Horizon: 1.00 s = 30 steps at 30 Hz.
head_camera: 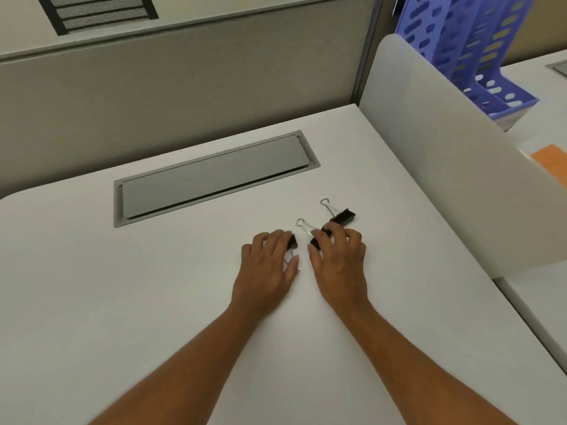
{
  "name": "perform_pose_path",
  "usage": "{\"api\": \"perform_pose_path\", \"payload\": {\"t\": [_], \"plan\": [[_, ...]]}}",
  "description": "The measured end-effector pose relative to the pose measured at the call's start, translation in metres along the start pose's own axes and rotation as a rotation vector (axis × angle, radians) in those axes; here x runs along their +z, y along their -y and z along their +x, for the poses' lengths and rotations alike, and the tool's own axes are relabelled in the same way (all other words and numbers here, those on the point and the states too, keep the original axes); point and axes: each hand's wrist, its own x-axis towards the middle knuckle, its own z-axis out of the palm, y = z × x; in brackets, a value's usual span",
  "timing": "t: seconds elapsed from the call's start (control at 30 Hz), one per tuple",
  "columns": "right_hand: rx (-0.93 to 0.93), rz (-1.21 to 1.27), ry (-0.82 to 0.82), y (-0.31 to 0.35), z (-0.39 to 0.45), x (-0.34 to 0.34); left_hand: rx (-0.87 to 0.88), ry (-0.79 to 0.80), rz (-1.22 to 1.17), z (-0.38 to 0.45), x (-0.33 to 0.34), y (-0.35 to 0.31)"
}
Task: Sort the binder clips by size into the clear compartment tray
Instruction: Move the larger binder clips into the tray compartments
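Three black binder clips with silver wire handles lie on the white desk (153, 286). My left hand (268, 266) covers one binder clip (293, 240), fingers curled over it and thumb beside its wire handle. My right hand (339, 260) grips a second binder clip (317, 239), whose handle sticks out to the upper left. A third binder clip (343, 216) lies free just beyond my right fingertips. No clear compartment tray is in view.
A grey cable flap (214, 177) is set into the desk behind the clips. A low white divider panel (445, 148) borders the desk on the right, with a blue file rack (478, 56) and an orange sheet (549, 157) beyond it. A beige partition (153, 96) closes the back.
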Motion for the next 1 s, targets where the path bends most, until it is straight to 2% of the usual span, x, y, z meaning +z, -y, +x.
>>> {"api": "perform_pose_path", "payload": {"t": [0.13, 0.33, 0.4, 0.47, 0.53, 0.6, 0.67, 0.73, 0.8, 0.9, 1.0], "plan": [[-0.036, 0.037, -0.018, -0.002, -0.001, 0.003, 0.002, -0.070, -0.053, 0.000, 0.004, 0.002], [-0.079, 0.175, -0.020, -0.001, 0.000, -0.001, -0.018, -0.099, -0.282, -0.004, -0.004, 0.001], [-0.103, 0.260, -0.023, 0.001, 0.000, -0.005, -0.087, -0.106, -0.338, -0.009, -0.009, -0.001], [-0.096, 0.367, -0.004, 0.004, 0.000, -0.009, -0.261, -0.151, -0.496, -0.021, -0.020, -0.008], [0.058, 0.504, 0.004, 0.006, -0.001, -0.014, -0.499, -0.150, -0.798, -0.042, -0.033, -0.011], [0.348, 0.648, -0.048, 0.006, -0.001, -0.023, -0.727, -0.052, -1.160, -0.075, -0.048, -0.008], [0.618, 0.779, -0.090, 0.015, -0.009, -0.036, -0.893, 0.027, -1.376, -0.117, -0.066, -0.003], [0.736, 0.893, -0.034, 0.041, -0.032, -0.047, -0.976, 0.053, -1.474, -0.160, -0.083, -0.001], [0.741, 0.979, 0.077, 0.079, -0.069, -0.056, -1.061, 0.038, -1.598, -0.195, -0.098, 0.002], [0.735, 1.128, 0.274, 0.142, -0.126, -0.069, -1.145, -0.052, -1.743, -0.229, -0.117, 0.019], [0.763, 1.229, 0.474, 0.199, -0.167, -0.082, -1.151, -0.164, -1.796, -0.253, -0.145, 0.046]]}}
